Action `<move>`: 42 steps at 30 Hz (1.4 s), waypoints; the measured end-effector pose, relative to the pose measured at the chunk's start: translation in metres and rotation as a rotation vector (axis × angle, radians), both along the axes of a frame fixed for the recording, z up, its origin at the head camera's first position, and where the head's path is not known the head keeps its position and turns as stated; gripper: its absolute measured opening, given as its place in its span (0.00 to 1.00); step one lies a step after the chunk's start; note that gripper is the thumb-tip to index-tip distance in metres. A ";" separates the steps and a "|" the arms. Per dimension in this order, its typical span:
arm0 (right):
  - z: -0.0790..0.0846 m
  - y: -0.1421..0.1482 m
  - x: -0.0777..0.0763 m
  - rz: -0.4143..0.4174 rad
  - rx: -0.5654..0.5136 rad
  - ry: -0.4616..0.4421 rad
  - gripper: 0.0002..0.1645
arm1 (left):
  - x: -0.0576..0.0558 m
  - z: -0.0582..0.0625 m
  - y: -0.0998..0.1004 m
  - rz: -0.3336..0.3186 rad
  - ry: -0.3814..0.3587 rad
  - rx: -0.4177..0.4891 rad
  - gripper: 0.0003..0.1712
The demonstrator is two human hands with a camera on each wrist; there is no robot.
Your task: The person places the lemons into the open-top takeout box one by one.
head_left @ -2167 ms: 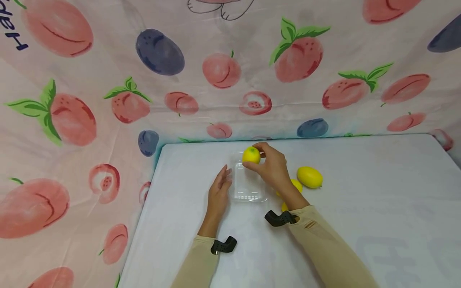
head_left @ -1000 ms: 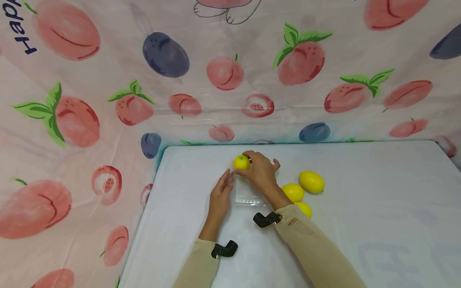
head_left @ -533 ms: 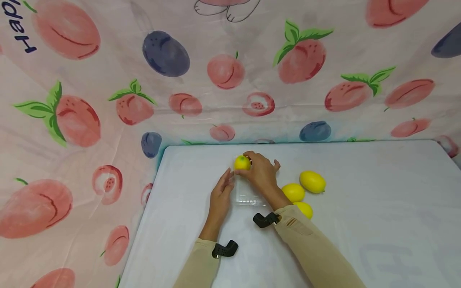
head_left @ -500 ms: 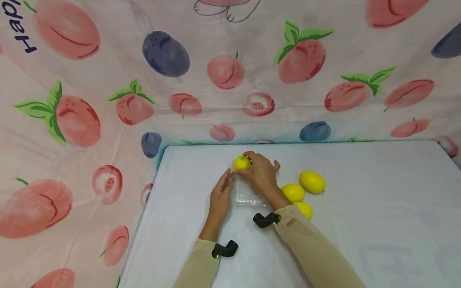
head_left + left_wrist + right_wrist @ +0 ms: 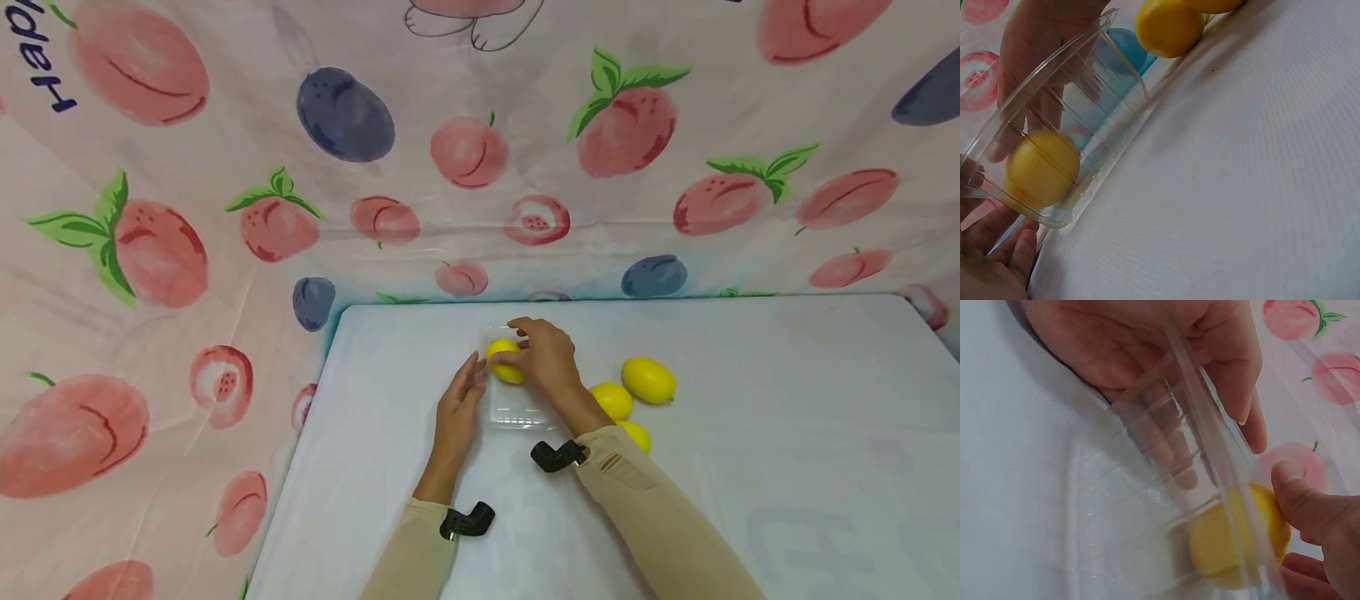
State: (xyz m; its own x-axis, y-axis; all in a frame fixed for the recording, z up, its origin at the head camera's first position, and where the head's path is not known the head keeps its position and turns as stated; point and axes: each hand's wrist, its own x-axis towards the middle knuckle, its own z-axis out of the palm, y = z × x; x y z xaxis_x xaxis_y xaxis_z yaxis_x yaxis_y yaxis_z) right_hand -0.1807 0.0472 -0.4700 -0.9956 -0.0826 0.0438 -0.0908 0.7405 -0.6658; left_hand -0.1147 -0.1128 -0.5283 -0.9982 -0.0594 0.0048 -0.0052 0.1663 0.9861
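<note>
One yellow lemon (image 5: pixel 510 375) rests inside a container on a white tabletop (image 5: pixel 750 483).
The clear plastic rectangular container (image 5: pixel 517 408) stands between two hands: the left hand (image 5: pixel 457 404), fingers relaxed, at its left wall; the right hand (image 5: pixel 546 358), fingers spread loosely around the lemon, no longer clenched. Three more yellow lemons (image 5: pixel 649 381) lie right of it.
</note>
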 end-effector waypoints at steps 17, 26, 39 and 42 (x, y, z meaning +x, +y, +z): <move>0.002 0.013 -0.004 0.032 -0.090 -0.015 0.37 | -0.001 0.002 0.002 0.015 0.000 -0.013 0.28; 0.012 0.027 -0.005 0.037 -0.180 -0.008 0.35 | -0.003 0.006 0.005 0.014 -0.015 -0.037 0.28; 0.040 0.070 0.002 0.021 -0.136 0.132 0.32 | -0.003 0.006 0.004 0.016 -0.019 -0.024 0.29; 0.045 0.083 0.005 0.004 -0.137 0.179 0.31 | -0.003 0.007 0.005 0.018 -0.013 -0.021 0.28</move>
State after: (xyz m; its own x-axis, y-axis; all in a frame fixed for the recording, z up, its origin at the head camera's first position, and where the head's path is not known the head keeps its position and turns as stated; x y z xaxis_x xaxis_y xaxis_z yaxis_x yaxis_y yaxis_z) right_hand -0.1759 0.1297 -0.4252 -0.9706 -0.0674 0.2310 -0.2192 0.6434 -0.7335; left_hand -0.1175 -0.1080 -0.5217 -0.9970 -0.0774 -0.0066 -0.0210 0.1864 0.9823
